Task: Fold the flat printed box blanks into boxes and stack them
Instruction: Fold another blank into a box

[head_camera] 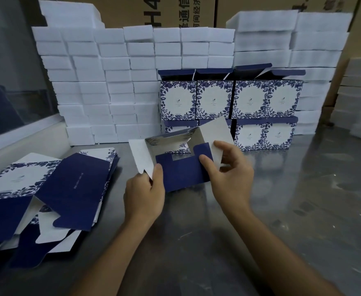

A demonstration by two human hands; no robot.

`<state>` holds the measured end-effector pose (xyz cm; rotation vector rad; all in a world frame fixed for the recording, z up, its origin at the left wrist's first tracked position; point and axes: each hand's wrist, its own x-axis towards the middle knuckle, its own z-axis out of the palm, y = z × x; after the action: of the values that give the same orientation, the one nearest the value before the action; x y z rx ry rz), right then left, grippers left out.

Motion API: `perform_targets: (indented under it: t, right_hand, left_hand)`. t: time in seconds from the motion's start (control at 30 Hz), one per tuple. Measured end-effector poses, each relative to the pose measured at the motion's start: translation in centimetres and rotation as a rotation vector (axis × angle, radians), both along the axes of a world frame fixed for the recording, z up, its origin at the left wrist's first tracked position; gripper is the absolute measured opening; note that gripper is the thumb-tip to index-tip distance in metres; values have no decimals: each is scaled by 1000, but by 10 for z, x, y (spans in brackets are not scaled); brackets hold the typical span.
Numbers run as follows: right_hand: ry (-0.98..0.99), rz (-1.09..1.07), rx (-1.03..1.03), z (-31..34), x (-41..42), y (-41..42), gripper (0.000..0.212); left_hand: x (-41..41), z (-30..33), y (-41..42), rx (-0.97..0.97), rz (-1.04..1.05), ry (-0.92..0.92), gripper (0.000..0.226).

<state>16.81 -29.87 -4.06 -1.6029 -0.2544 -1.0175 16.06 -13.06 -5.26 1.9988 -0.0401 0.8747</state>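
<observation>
Navy card, half opened into a box, sits between my two hands above the table. My left hand pinches its white side flap between thumb and curled fingers; my right hand grips the blue front panel, thumb pressing on it. Flat blanks lie fanned out to the left. Finished boxes stand stacked two high behind, against a wall of white foam blocks.
</observation>
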Motion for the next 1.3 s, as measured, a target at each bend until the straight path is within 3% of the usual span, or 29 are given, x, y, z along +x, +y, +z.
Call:
perform_targets:
  t: [0.27, 0.43, 0.57, 0.7, 1.03, 1.3]
  right_hand:
    - [90, -79, 74, -3, 3, 5, 27]
    - [227, 16, 10, -15, 5, 11, 42]
    - [284, 224, -137, -21, -1, 24, 46]
    - [314, 271, -271, -22, -6, 29, 47]
    - [337, 283, -265, -21, -3, 25, 51]
    - [333, 242, -101, -16, 3, 16, 47]
  left_hand:
    - [-2, 5, -15, -352, -144, 86, 53]
    - [-4, 5, -22, -457, -205, 170, 47]
    - [-4, 4, -21, -469, -199, 148, 39]
    - [-2, 3, -18, -452, -191, 169, 32]
    - [-1, -1, -20, -421, -182, 152, 38]
    - [-2, 2, -18, -374, -164, 120, 44]
